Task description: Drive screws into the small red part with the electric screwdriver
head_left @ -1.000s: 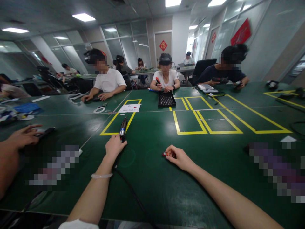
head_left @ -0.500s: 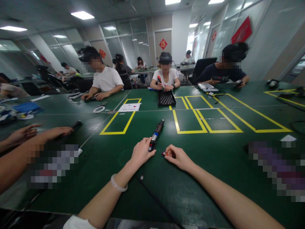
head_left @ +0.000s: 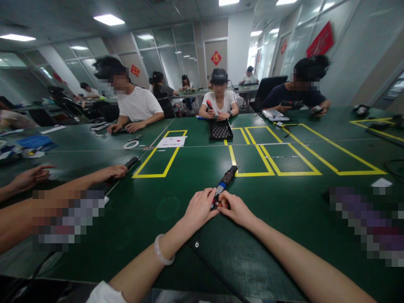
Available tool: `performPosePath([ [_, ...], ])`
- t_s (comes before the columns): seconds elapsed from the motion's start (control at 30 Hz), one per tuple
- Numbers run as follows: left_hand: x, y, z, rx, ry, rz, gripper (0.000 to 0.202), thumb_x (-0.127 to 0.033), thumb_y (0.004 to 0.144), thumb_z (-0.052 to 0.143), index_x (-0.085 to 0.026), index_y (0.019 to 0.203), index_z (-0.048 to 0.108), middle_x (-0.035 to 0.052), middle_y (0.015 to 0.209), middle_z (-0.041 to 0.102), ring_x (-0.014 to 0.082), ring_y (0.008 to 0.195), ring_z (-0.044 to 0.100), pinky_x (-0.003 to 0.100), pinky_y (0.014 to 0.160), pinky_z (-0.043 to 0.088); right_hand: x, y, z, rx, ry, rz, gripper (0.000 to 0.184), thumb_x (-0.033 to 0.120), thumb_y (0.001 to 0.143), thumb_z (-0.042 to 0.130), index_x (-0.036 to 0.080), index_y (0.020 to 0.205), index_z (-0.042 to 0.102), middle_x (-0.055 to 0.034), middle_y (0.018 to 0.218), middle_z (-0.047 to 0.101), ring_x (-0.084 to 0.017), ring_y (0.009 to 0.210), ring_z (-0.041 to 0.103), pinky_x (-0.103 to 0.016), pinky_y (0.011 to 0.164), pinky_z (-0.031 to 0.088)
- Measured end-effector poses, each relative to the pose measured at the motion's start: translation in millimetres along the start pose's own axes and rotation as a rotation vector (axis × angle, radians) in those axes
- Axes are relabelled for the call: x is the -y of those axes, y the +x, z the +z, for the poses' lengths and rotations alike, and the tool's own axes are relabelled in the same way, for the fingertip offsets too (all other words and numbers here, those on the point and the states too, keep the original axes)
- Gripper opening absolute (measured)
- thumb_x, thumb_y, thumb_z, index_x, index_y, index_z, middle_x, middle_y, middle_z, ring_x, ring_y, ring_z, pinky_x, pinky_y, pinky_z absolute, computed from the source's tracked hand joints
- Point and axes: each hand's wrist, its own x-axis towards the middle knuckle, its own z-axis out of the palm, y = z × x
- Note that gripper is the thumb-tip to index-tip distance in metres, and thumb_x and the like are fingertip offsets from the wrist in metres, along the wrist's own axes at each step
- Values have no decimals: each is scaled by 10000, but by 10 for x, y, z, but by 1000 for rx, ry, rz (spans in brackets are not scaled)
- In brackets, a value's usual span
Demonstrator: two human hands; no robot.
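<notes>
My left hand [head_left: 199, 206] is closed around the near end of a slim, dark tool body with a silver and blue band [head_left: 224, 180]. The tool points away to the right, with thin wires or tips at its far end. My right hand [head_left: 238, 208] is pinched at the tool's near end, beside my left fingertips. Small red and orange bits [head_left: 217, 205] show between the two hands; the fingers cover most of them. A black cable [head_left: 210, 266] and a small pale ring [head_left: 197, 244] lie below my wrists on the green table [head_left: 176, 269].
Yellow tape outlines [head_left: 255, 173] mark the table ahead. A white paper [head_left: 172, 142] and a black tray of small parts [head_left: 221, 130] lie farther off. At left, a co-worker's hand [head_left: 115, 171] rests on a dark tool. Other people sit across the table.
My left hand and the tool have moved right, bringing the tool's near end against my right hand. The co-worker's hand at left has slid right with its dark tool.
</notes>
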Motion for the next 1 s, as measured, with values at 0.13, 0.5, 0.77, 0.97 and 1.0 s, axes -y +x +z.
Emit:
performPosePath([
  [0.13,-37,-5,-3,11,14,-26,640,-414,818,592,-221,1372,335,114,1296,474,255,1102,524,380,898,443,7,-13,-25,-3,-27,-51,58,198,840,604,197,819,549,11,712,575,-150,670,523,-248,649,384],
  [0.5,50,15,6,-10,15,-81,573,-426,881,501,-241,1394,326,116,1261,452,243,1076,512,381,887,462,-1,-47,-90,-51,49,-114,82,201,904,524,199,918,604,-27,863,610,-165,782,570,-272,733,433],
  [0.77,650,12,-118,9,176,-273,593,-428,877,503,-220,1406,334,130,1304,441,253,1055,511,348,848,457,-24,-61,-136,-12,19,-87,96,191,902,517,198,900,613,-23,819,606,-160,751,562,-268,694,430],
  [0.97,1417,-123,-239,20,220,-523,567,-464,896,424,-193,1391,373,141,1329,437,284,1132,493,358,876,451,3,-58,-158,5,3,-78,109,192,902,519,197,879,626,-26,816,611,-164,758,556,-271,695,427],
  [1.0,1548,-164,-251,25,216,-566,568,-474,896,411,-191,1388,378,142,1331,438,288,1144,490,365,889,447,10,-58,-160,7,2,-76,110,190,902,520,196,875,626,-26,815,611,-163,756,555,-272,695,427],
])
